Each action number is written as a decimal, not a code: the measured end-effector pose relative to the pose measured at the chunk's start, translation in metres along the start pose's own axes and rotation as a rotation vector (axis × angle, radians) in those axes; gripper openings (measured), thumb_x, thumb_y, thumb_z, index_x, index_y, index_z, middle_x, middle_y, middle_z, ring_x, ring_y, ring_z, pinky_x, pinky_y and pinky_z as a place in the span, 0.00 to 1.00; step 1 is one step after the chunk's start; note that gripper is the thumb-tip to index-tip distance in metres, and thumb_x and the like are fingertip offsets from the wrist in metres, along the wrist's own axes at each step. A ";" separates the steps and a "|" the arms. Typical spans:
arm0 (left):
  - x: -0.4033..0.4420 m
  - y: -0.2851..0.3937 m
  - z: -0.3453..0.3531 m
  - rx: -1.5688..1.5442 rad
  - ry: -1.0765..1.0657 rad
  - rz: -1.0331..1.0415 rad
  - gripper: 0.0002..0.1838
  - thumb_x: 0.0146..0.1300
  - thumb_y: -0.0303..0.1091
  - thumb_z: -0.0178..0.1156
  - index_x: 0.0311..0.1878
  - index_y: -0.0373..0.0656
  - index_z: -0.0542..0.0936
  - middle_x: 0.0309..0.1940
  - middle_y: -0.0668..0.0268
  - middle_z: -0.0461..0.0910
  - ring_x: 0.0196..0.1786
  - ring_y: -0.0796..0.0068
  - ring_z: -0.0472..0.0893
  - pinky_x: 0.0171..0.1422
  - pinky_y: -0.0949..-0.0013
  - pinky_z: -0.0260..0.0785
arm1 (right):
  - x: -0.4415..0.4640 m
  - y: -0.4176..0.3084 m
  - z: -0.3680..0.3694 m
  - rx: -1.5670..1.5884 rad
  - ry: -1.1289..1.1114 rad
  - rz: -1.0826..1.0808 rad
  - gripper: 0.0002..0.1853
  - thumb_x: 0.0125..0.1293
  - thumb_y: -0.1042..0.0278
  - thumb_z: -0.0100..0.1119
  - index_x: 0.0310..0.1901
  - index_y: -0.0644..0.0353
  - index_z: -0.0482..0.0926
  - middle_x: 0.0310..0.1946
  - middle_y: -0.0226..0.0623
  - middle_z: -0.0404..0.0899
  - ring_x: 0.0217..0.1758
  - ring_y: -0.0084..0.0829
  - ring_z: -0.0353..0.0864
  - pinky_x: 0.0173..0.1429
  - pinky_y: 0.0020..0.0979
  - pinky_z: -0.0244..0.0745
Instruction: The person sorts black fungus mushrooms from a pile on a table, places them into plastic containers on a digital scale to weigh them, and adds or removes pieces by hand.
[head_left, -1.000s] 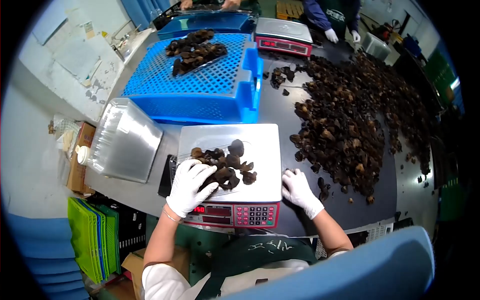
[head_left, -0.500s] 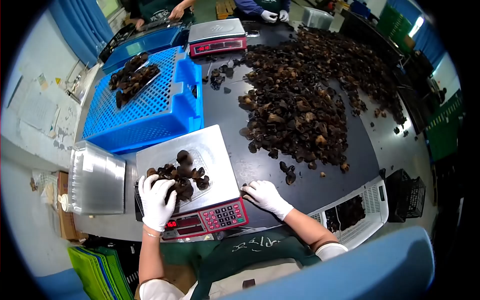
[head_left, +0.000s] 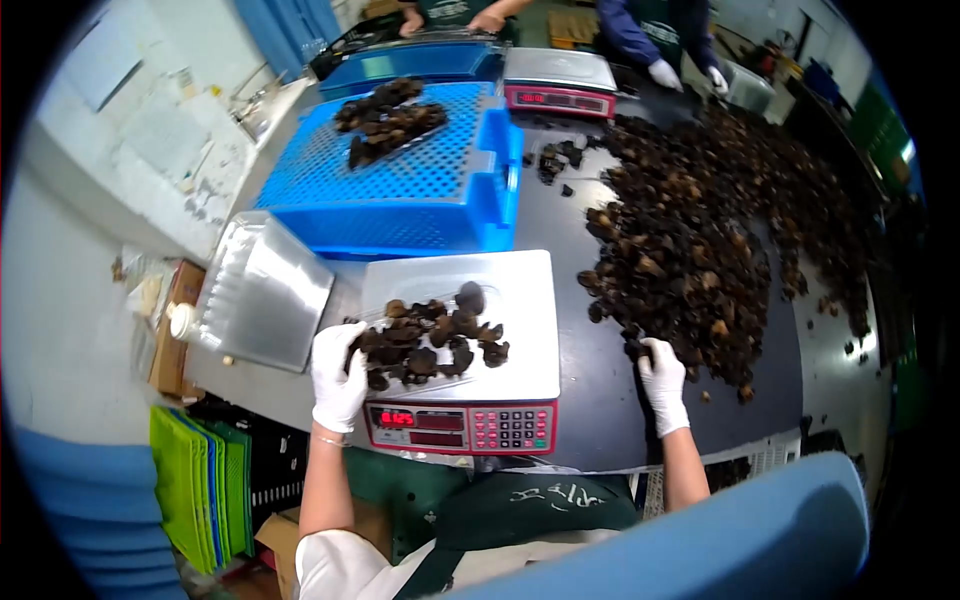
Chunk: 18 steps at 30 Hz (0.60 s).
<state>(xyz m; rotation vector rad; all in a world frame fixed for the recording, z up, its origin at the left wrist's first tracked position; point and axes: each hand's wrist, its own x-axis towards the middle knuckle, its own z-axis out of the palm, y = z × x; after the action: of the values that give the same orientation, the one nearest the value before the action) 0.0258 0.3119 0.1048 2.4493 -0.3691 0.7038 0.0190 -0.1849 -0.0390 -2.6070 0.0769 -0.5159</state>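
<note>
A clear plastic tray [head_left: 462, 382] of dark brown wood ear mushrooms [head_left: 425, 338] sits on the silver pan of a red digital scale [head_left: 512, 428]. At the tray's left edge, my white-gloved left hand [head_left: 338, 380] is curled, with a dark mushroom piece between thumb and fingers. My right hand [head_left: 663, 385], also gloved, is at the near left edge of a large mushroom pile [head_left: 690, 260]. Its fingertips are pinched on a dark piece, partly hidden by the glove. The red display is lit, its digits somewhat blurred.
A blue perforated crate [head_left: 390, 225] stands upside down behind the scale, bearing a filled tray [head_left: 395, 122]. Stacked clear trays [head_left: 265, 290] stand to the left. Farther back are a second scale [head_left: 560, 85] and two co-workers, one with gloved hands [head_left: 665, 75]. A white basket [head_left: 775, 455] is at lower right.
My view has turned left. My right hand has moved from beside the scale out to the pile. My left hand has shifted off the mushrooms toward the tray's left edge. The display digits have changed.
</note>
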 end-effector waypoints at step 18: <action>0.015 0.005 0.013 -0.064 -0.026 -0.060 0.19 0.59 0.19 0.55 0.54 0.39 0.79 0.51 0.54 0.77 0.56 0.51 0.76 0.64 0.57 0.69 | 0.088 -0.297 0.018 0.141 -0.458 -0.878 0.25 0.60 0.58 0.65 0.60 0.52 0.77 0.59 0.42 0.72 0.62 0.46 0.69 0.66 0.45 0.66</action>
<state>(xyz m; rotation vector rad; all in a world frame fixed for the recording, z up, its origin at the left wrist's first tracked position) 0.0408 0.2991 0.1062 2.4006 -0.3221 0.6256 0.0965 0.0732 0.1146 -2.4379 -1.2333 -0.1641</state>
